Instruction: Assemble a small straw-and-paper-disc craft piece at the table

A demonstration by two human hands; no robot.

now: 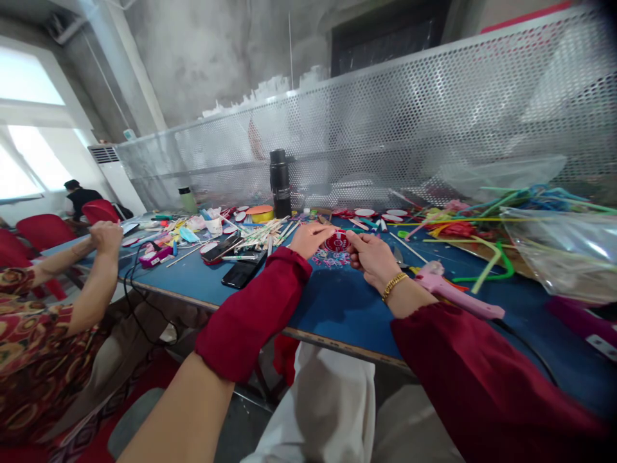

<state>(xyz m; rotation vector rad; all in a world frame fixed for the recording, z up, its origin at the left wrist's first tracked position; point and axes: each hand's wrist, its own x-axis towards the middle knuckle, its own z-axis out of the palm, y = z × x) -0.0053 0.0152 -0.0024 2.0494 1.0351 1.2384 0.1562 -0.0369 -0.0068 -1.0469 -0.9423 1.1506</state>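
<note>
Resting on the blue-topped desk, the small round red disc sat between the two hands, pinched from both sides: the left hand closed its fingertips on the disc's left edge and the right hand, with a gold bracelet at the wrist, closed thumb and forefinger on its right edge. Just under the disc lay a patch of small pink and blue patterned pieces. A pink hot-glue gun lay touching the right forearm's outer side, and a black smartphone lay near the left sleeve. Behind the hands a scatter of pale wooden sticks spread toward a tall black flask, which stood upright before the perforated metal screen. Coloured plastic straws and a clear plastic bag crowded the right side. Another person's hands were raised at the desk's far left.
</note>
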